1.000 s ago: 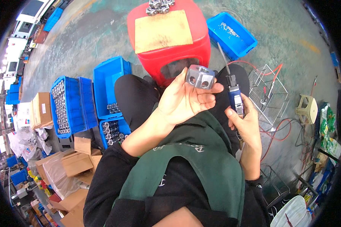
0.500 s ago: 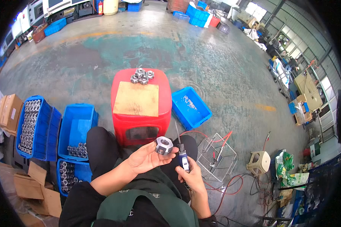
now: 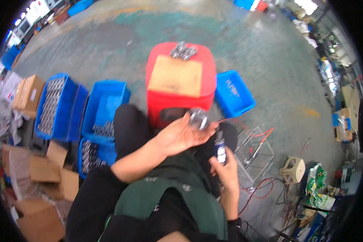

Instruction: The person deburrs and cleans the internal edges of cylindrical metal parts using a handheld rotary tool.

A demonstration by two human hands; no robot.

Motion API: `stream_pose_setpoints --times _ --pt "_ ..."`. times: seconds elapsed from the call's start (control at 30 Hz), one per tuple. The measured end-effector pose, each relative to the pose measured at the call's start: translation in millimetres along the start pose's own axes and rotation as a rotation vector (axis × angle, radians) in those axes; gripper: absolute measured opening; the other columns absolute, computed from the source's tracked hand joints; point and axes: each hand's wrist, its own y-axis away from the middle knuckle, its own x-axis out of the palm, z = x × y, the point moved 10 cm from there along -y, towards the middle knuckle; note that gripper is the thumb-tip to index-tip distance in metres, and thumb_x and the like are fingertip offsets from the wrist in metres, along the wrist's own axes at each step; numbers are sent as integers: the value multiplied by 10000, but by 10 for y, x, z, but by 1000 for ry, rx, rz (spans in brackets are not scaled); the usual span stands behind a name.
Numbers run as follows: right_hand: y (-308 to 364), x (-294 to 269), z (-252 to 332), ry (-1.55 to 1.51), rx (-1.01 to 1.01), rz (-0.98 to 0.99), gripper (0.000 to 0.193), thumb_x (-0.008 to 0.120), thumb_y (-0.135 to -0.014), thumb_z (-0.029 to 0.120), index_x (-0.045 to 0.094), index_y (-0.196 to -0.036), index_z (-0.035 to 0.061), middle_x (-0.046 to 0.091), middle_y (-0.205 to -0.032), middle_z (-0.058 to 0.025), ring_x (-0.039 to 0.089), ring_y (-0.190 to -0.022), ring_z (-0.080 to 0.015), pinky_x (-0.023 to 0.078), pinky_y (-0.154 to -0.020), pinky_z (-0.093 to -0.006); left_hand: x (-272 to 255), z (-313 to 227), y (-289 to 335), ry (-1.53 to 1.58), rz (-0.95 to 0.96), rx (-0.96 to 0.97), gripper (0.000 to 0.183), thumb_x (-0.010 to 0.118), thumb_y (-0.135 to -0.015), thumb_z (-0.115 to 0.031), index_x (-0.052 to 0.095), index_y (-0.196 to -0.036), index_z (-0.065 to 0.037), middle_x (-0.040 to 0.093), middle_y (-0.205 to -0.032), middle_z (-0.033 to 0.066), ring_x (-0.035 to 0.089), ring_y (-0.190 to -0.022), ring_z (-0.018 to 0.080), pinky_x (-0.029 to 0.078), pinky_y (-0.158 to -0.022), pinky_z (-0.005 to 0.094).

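My left hand is closed on a shiny metal hex nut with a wide hole, pinched at the fingertips above my lap. In my right hand is a slim blue and black handheld tool, held upright just right of the nut. The tool's thin rod, plain earlier, is lost in blur now, so I cannot tell whether it touches the nut. Before my knees stands a red stool with a tan board on top. Several similar nuts are heaped behind the board.
Left of me stand a blue crate packed with metal parts, a blue bin partly filled, and another bin. Cardboard boxes lie beyond. To the right are a blue tray, a wire basket, hoses and a small beige stool.
My view has tipped down and swung left, so the scene sits higher and further right, with blur. Both hands keep hold of the nut and the tool.
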Motion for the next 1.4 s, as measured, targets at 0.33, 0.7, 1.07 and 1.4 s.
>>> stream_pose_setpoints --times 0.33,0.7,1.07,1.4 --pt "-106 -25 -82 -34 14 21 664 755 -786 176 408 -1306 -50 592 -780 -43 525 -514 -85 417 -439 -211 6 -162 -47 -71 8 66 627 454 -906 -520 428 -1328 -57 495 -1320 221 550 -1168 302 436 -993 418" --pt "-105 -36 -116 9 28 22 689 754 -790 227 393 -1308 -48 617 -788 -78 536 -506 -106 417 -430 -222 80 -230 -33 -305 -61 117 588 612 -853 -433 478 -1264 -36 560 -1238 186 595 -1088 273 463 -964 397" --pt "-82 12 -64 35 16 18 644 731 -807 179 393 -1307 -46 622 -804 -79 539 -519 -101 415 -438 -220 266 -616 165 -1005 -337 480 600 782 -727 -17 443 -1221 -38 577 -1135 79 562 -1067 178 438 -937 330" --pt "-38 80 -42 32 59 14 659 742 -794 129 394 -1325 -47 607 -807 -53 526 -539 -86 423 -470 -217 679 -686 396 -1879 -367 741 586 799 -673 -61 518 -1186 -34 554 -1149 104 568 -1046 233 466 -888 360"
